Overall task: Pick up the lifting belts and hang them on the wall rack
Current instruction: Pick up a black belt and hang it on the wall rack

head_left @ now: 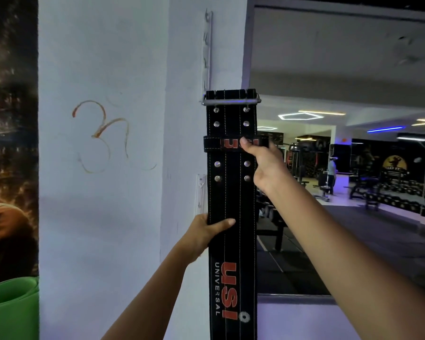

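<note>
A black lifting belt (231, 197) with red USI lettering stands upright in front of the white wall, its metal buckle (230, 102) at the top. My left hand (206, 234) grips the belt's left edge at mid-height, thumb across the front. My right hand (263, 165) holds the right edge higher up, thumb pressed on the belt's loop (214, 143). A white wall rack (207, 50) with small hooks runs vertically just above the buckle; a second rack strip (201, 192) shows left of the belt. The belt's lower end runs out of view.
A large mirror (341, 69) fills the right side and reflects gym machines, benches and a distant person. A dark poster (10, 119) covers the far left wall. A green rolled mat (12, 310) sits at the lower left.
</note>
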Motion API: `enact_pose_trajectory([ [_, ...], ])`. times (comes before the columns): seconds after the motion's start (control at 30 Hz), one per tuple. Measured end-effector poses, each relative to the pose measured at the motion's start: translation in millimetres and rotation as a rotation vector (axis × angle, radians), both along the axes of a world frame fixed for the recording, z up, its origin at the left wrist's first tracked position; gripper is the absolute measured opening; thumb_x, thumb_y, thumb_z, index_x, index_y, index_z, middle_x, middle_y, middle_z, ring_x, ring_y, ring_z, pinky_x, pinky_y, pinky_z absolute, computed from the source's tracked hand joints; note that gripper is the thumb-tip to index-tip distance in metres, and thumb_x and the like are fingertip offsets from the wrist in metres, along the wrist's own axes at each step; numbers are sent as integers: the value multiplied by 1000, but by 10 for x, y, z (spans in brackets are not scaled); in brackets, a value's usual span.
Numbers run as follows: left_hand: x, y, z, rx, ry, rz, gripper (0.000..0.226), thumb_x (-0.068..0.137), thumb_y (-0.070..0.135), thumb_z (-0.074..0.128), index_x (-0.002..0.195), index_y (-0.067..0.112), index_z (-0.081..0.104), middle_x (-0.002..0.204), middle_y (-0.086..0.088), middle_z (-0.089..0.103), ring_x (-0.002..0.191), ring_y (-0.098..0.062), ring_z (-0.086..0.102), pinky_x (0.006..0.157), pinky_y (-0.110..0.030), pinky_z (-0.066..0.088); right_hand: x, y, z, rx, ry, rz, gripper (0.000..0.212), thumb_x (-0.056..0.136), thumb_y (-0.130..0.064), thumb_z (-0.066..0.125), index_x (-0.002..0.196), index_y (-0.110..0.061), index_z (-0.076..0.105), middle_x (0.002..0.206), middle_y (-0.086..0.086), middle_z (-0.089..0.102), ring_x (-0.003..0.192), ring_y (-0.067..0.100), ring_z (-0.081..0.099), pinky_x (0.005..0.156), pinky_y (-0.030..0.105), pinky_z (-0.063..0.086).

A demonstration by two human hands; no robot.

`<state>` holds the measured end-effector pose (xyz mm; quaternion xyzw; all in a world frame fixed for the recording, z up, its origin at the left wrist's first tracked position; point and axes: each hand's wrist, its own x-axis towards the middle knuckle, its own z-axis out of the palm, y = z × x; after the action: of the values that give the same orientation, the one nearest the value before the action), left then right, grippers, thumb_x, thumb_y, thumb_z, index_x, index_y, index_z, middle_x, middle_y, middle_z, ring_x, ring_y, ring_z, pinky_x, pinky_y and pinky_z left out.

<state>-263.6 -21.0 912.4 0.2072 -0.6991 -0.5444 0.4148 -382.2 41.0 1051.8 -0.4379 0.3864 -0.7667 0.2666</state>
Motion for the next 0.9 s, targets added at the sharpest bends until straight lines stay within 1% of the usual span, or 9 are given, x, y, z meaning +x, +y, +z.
enact_pose_trajectory([
  [0.17, -17, 72, 390, 21, 250, 25, 31, 84, 13, 66, 114, 5, 63, 105, -13, 73, 92, -24, 72, 81, -33, 59, 29, 54, 10, 14, 24, 9, 17, 75, -15, 74, 78, -23, 60, 93, -4, 67, 108, 21, 58, 95, 41, 46],
  [0.23, -7, 95, 211, 37, 177, -8, 32, 85, 16, 66, 114, 5, 63, 108, -14, 72, 95, -26, 72, 85, -36, 58, 23, 106, 18, 20, 29, 27, 17, 77, -15, 72, 77, -24, 57, 92, -6, 65, 103, 15, 57, 92, 38, 43],
  [0.3, 12, 126, -145, 53, 38, -35, 31, 84, 19, 67, 112, 7, 63, 108, -14, 72, 97, -27, 71, 88, -39, 56, 22, 155, 17, 20, 25, 37, 19, 78, -15, 71, 75, -25, 55, 88, -9, 62, 93, 8, 53, 82, 24, 38],
  [0.37, 28, 147, -402, 70, -43, -66, 27, 83, 17, 67, 108, 7, 65, 106, -15, 73, 97, -28, 71, 88, -38, 56, 14, 166, 1, 20, 16, 30, 18, 77, -14, 72, 75, -24, 58, 91, -7, 64, 97, 13, 55, 77, 27, 42],
  [0.47, 42, 117, -381, 67, -3, -89, 24, 81, 9, 69, 105, 7, 66, 104, -14, 73, 97, -30, 70, 86, -37, 57, 12, 183, -25, 38, -7, 8, 17, 75, -15, 74, 75, -24, 59, 97, -5, 66, 108, 19, 56, 80, 33, 44],
  [0.63, 63, 85, -473, 63, 8, -80, 24, 81, 8, 69, 104, 10, 67, 101, -10, 74, 97, -28, 70, 84, -34, 57, -28, 239, 2, 36, -39, 0, 16, 77, -15, 72, 76, -22, 57, 87, -10, 62, 87, 8, 53, 87, 35, 40],
  [0.77, 76, 116, -832, 64, -161, -32, 15, 81, 9, 69, 95, 12, 68, 93, -4, 74, 87, -17, 72, 71, -21, 55, -45, 269, -20, 45, -49, -1, 17, 78, -17, 71, 77, -22, 55, 85, -10, 60, 105, 9, 50, 81, 32, 43],
  [0.83, 72, 70, -729, 36, -158, -16, 18, 80, 11, 70, 98, 11, 69, 95, -6, 74, 88, -19, 72, 74, -24, 56, -46, 265, -23, 46, -61, -2, 18, 78, -17, 71, 76, -24, 54, 84, -10, 59, 109, 6, 43, 94, 36, 40],
  [0.9, 77, 12, -569, 38, -92, -27, 26, 80, 13, 70, 105, 5, 68, 99, -11, 73, 93, -26, 71, 81, -32, 56, -53, 248, -18, 43, -69, 2, 17, 78, -17, 72, 77, -23, 56, 87, -9, 61, 114, 12, 47, 102, 43, 37],
])
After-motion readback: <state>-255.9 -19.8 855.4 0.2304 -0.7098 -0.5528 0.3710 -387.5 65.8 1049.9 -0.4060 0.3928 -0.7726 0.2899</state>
